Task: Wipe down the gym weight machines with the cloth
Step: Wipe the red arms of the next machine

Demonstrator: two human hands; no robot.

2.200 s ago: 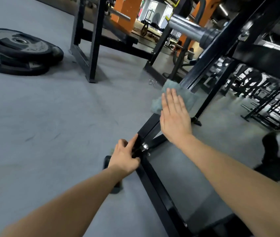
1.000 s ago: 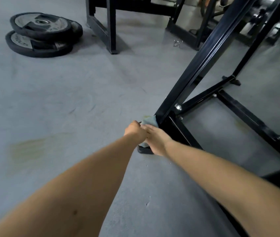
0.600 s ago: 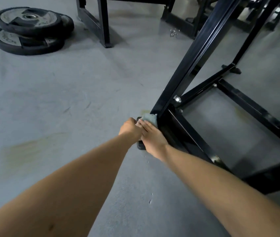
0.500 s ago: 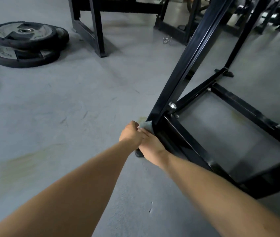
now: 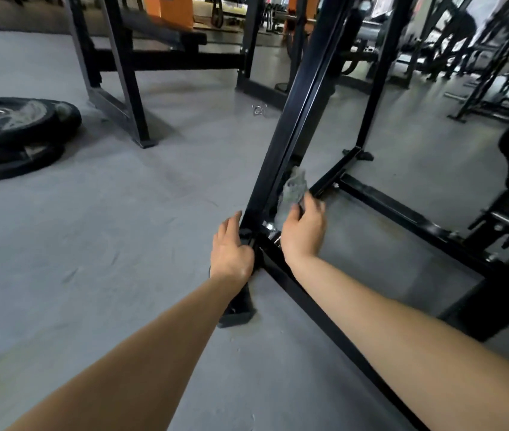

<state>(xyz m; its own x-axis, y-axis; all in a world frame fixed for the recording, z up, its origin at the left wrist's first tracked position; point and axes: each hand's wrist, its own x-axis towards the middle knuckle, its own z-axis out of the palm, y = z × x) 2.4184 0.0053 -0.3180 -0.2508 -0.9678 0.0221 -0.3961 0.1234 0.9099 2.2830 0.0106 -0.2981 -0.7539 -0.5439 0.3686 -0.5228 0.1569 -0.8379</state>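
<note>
— Head view, entry one: cloth (image 5: 293, 189)?
— Grey, gripped in the right hand (image 5: 303, 232), at the inner side of the black upright (image 5: 292, 119), just above its base joint.
— Entry two: left hand (image 5: 231, 248)?
— Fingers curled round the upright at that joint.

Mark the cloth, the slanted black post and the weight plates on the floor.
cloth (image 5: 294, 189): head view, on its crumpled grey middle.
slanted black post (image 5: 290, 129): head view, mid-length on its front face.
weight plates (image 5: 17, 119): head view, on the top plate's face.
</note>
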